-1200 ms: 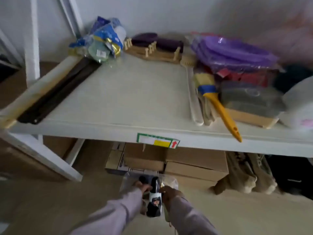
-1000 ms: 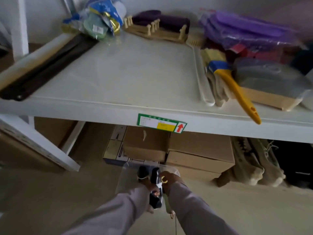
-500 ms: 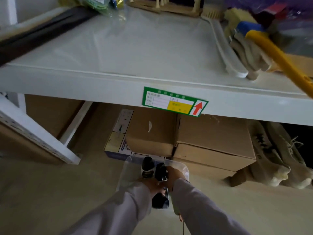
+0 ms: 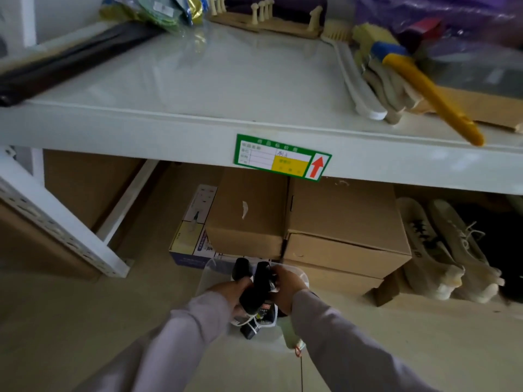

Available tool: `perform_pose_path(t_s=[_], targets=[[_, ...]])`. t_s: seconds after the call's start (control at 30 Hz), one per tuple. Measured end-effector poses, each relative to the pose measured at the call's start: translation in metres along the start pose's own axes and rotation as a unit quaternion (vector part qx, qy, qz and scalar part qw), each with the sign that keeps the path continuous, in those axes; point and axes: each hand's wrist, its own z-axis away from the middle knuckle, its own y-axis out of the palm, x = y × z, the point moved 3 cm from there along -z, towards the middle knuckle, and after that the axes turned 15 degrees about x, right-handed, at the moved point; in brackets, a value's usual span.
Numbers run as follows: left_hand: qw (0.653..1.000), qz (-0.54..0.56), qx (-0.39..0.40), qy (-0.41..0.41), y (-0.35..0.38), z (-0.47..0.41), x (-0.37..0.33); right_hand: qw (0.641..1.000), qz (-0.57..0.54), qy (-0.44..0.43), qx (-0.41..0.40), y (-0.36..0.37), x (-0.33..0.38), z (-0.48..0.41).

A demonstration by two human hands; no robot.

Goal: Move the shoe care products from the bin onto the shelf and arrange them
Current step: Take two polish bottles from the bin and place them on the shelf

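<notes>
A clear plastic bin (image 4: 210, 271) sits on the floor below the white shelf (image 4: 181, 128). Both hands are down over it. My left hand (image 4: 233, 290) is closed around a black shoe care bottle (image 4: 240, 271) whose cap sticks up past my fingers. My right hand (image 4: 285, 287) grips a second black bottle (image 4: 261, 277) beside it. Another black bottle with a white label (image 4: 261, 318) lies underneath in the bin, partly hidden by my wrists.
The shelf top has bare room in its middle. On it lie a black strip (image 4: 70, 59) at left, bagged items (image 4: 152, 9), a wooden rack (image 4: 266, 18), brushes and a yellow-handled brush (image 4: 430, 94) at right. Cardboard boxes (image 4: 339, 222) and pale sneakers (image 4: 441, 247) sit underneath.
My view has dropped and moved closer to the shelf edge. Both hands have closed on black bottles and lifted them a little above the bin.
</notes>
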Motion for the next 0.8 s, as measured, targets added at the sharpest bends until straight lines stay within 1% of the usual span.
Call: perform_pose_path(t_s=[0.07,0.13,0.23,0.37,0.4,0.43,0.47,0.5,0.53,0.57,0.6,0.63,0.7,0.73,0.8], targets=[[0.999,0.0,-0.017,0.046,-0.004,0.013,-0.011,0.999,-0.019,-0.031,-0.02,-0.006,0.004,0.005],[0.996,0.017,-0.011,0.084,-0.008,0.024,-0.021,0.997,-0.04,-0.055,-0.039,-0.012,0.011,0.015],[0.992,-0.009,0.031,0.125,-0.003,0.05,-0.035,0.992,-0.067,-0.087,-0.057,-0.024,0.02,0.034],[0.975,-0.095,0.098,0.175,0.004,0.088,-0.046,0.978,-0.141,-0.14,-0.059,-0.037,0.035,0.069],[0.971,-0.099,0.116,0.185,0.002,0.098,-0.048,0.974,-0.144,-0.162,-0.068,-0.04,0.04,0.077],[0.964,-0.127,0.127,0.196,0.004,0.113,-0.05,0.97,-0.133,-0.188,-0.079,-0.044,0.045,0.088],[0.958,-0.15,0.124,0.212,0.004,0.126,-0.055,0.964,-0.12,-0.221,-0.084,-0.048,0.051,0.101],[0.936,-0.205,0.126,0.255,0.003,0.137,-0.061,0.957,-0.117,-0.25,-0.089,-0.054,0.06,0.117],[0.908,-0.268,0.132,0.294,0.004,0.148,-0.066,0.948,-0.11,-0.282,-0.101,-0.06,0.068,0.133],[0.871,-0.343,0.129,0.328,0.005,0.162,-0.073,0.935,-0.11,-0.318,-0.114,-0.066,0.079,0.149],[0.848,-0.365,0.123,0.363,0.005,0.177,-0.08,0.921,-0.119,-0.351,-0.121,-0.074,0.09,0.167],[0.822,-0.375,0.139,0.406,0.006,0.188,-0.088,0.909,-0.123,-0.378,-0.126,-0.081,0.1,0.184],[0.791,-0.353,0.198,0.458,0.014,0.219,-0.105,0.885,-0.128,-0.427,-0.132,-0.098,0.121,0.216],[0.776,-0.342,0.214,0.485,0.017,0.234,-0.114,0.876,-0.129,-0.445,-0.137,-0.105,0.132,0.23],[0.735,-0.354,0.207,0.54,0.021,0.259,-0.131,0.857,-0.124,-0.478,-0.149,-0.119,0.15,0.251]])
